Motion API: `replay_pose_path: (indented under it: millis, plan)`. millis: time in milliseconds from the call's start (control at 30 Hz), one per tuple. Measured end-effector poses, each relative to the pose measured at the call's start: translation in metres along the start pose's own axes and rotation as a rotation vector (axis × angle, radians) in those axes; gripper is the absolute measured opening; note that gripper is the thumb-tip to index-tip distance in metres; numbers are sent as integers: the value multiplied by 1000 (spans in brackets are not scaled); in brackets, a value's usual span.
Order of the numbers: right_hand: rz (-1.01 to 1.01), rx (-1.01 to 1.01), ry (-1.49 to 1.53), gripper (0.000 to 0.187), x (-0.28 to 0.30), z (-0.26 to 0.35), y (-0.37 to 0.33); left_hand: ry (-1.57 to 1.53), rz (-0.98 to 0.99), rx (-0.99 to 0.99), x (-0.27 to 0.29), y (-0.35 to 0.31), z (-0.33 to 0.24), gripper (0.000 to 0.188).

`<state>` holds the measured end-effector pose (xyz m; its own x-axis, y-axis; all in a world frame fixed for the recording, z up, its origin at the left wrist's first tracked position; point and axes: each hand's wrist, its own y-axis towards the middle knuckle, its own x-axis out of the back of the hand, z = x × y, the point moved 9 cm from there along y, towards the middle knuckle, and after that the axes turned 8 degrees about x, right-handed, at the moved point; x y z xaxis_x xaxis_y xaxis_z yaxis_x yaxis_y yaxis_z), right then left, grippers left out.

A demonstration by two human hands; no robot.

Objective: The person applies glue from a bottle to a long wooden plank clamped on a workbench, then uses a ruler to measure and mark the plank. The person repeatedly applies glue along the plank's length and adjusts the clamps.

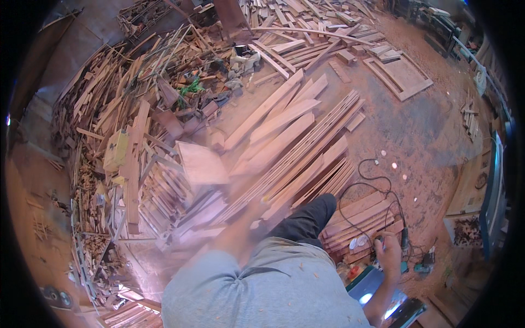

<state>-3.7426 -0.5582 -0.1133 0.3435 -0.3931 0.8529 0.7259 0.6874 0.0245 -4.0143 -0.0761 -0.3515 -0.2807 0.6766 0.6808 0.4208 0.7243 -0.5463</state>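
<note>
My left hand [256, 212] reaches forward over a stack of long, narrow reddish-brown planks [306, 150]. Motion blur hides its fingers, so whether it touches the wood is unclear. A small yellow spot shows at its tip. Off to the right, my right hand [389, 250] is closed, with a small dark thing at its fingers that I cannot make out. Beside that hand stands a dark cylindrical thing [405, 239], close to a looping black cable [389, 192]. Shorter boards [355, 227] lie stacked just beyond it, with small pale discs [358, 241] on their near edge.
Scrap wood [104, 82] is heaped along the left, near a yellow block [116, 150]. A square board [201, 163] lies left of the planks. Farther off are a wooden frame panel [399, 74] and a white bucket [242, 59]. Sawdust covers the floor [415, 131].
</note>
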Motion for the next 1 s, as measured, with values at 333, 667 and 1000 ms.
replay_pose_path:
  millis: [333, 667, 1000]
  plan:
    - [100, -271, 333, 33, 68, -152, 118, 652, 202, 95, -173, 92, 18, 57]
    - [92, -457, -92, 37, 163, -472, 221, -61, 246, -340, -259, 173, -579, 43]
    - [265, -743, 335, 40, 53, -607, 291, 66, 137, -253, -332, 235, -657, 32]
